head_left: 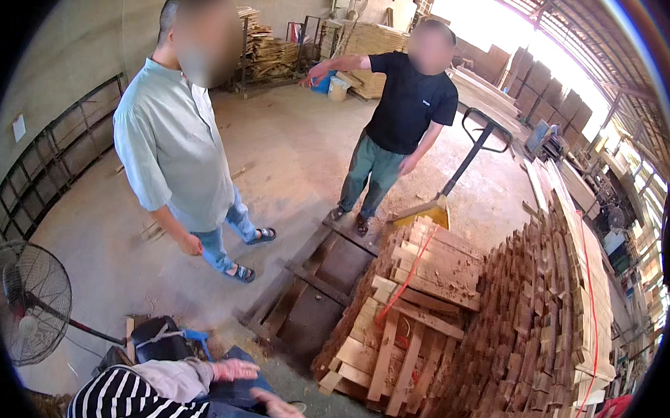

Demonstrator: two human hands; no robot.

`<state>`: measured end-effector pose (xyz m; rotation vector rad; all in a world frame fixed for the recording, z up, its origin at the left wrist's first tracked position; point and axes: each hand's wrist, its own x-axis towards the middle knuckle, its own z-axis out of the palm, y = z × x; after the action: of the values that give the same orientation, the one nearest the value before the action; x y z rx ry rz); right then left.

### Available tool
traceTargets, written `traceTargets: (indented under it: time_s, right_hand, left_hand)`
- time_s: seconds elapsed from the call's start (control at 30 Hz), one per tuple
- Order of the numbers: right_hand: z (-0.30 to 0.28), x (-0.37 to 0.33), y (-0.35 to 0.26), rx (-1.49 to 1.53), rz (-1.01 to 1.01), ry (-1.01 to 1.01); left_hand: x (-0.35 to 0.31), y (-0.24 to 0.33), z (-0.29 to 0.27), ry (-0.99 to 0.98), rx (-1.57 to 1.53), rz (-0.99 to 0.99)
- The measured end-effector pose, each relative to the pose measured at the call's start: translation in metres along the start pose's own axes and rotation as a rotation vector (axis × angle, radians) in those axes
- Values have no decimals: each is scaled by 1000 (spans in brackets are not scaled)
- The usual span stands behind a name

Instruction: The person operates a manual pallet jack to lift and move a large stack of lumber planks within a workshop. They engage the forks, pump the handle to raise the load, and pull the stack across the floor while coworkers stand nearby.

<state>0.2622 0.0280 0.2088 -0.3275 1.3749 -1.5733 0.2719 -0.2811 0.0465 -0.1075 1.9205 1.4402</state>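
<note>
My left hand reaches out of a light cuff and a black-and-white striped sleeve at the lower edge. Its fingers are stretched out and hold nothing that I can see. Slightly lower and to the right is my right hand, a little blurred, its fingers extended and nothing visible in them. Dark blue cloth lies beneath and between the hands. Beyond the left hand sits a black padded object with a pale strap and a blue piece at its side. Neither hand touches the wood.
A large stack of short boards with orange strapping fills the right; a lower pile adjoins it. A dark metal frame lies on the floor. A pallet jack, a fan and two standing people are nearby, one pointing.
</note>
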Motion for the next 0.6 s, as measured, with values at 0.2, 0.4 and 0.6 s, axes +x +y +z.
traceTargets:
  time_s: [0.2, 0.4, 0.6]
  right_hand:
    - [-39, 25, 101, -1372, 659, -100]
    - [-54, 13, 114, -993, 726, 290]
    - [-50, 33, 184, -719, 637, 351]
  left_hand:
    - [-46, -46, -43, -436, 659, -322]
    - [-103, -169, -145, 19, 657, -272]
    - [-93, -183, -165, 74, 582, -358]
